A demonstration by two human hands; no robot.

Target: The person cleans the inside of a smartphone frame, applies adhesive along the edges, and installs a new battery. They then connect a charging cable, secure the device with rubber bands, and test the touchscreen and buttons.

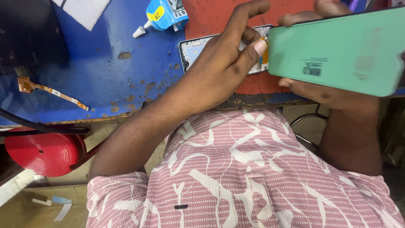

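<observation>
- The phone back cover [341, 50] in my right hand [333, 90] is mint green with small dark markings.
- My worktop [101, 71] is blue, flecked with brown rust spots.
- The mat [211, 17] under the phone frame [198, 48] is red-orange.
- The glue tube [162, 14] is blue and yellow with a white nozzle.
- The flex cable [52, 90] is copper-orange.
- The spool [42, 152] is bright red.
- My shirt [253, 177] is pink with white swirls.
</observation>
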